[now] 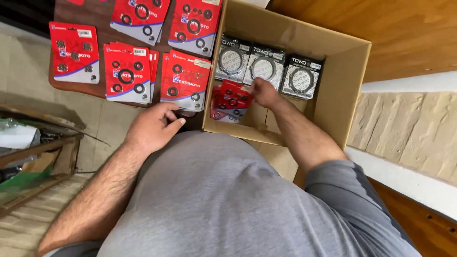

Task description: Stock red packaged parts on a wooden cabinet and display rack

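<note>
My right hand (264,93) reaches down into an open cardboard box (340,81) and its fingers grip the edge of a red blister card of black rubber seals (233,99), which lies on other red cards at the box's near left. Three black-and-white packs showing round rings (264,66) stand in a row along the box's far side. My left hand (154,127) hovers outside the box, fingers loosely curled, just below a stack of red seal cards (184,81) on a dark wooden table (102,19). It holds nothing.
More red seal cards (74,52) lie in stacks across the table, left of the box. A wooden crate with plastic and green material (28,157) stands at the lower left. A stone ledge (409,128) and wooden floor (409,33) lie to the right.
</note>
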